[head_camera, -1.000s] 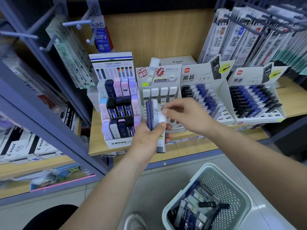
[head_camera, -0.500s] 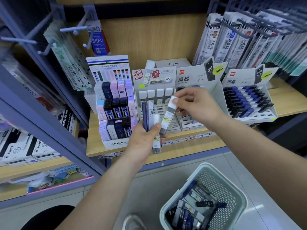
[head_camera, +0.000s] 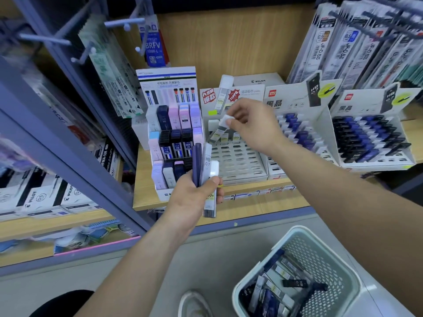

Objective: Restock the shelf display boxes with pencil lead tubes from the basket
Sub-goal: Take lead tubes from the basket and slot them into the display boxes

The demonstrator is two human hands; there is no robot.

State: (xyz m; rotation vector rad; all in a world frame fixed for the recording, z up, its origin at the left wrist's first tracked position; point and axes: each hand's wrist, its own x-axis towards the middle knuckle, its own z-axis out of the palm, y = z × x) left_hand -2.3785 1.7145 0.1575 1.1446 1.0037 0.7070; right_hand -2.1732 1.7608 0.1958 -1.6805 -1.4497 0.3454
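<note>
The right hand (head_camera: 249, 124) reaches over the shelf (head_camera: 263, 202) and pinches a white-capped lead tube (head_camera: 218, 132) by its cap between thumb and fingertips. The tube tilts down to the left, its lower end at the far row of the grey display box (head_camera: 238, 163), beside a few tubes with yellow labels that stand there; whether it touches the box cannot be told. The rest of that box's slots show bare. Nearer and to the left, the left hand (head_camera: 194, 195) is curled round a bundle of tubes (head_camera: 207, 161) held upright: dark blue ones on the left, a grey one marked HB 0.7, and a white-capped one that hangs below the fingers. Left of the grey box stands a tiered box (head_camera: 174, 143) of pastel and dark cases. To its right is a white display box (head_camera: 299, 138) with blue and black tubes, and further right another white box (head_camera: 370, 138), well filled. On the floor, near and to the right, a pale perforated basket (head_camera: 329, 259) holds loose tubes (head_camera: 279, 284) lying in a heap.
</note>
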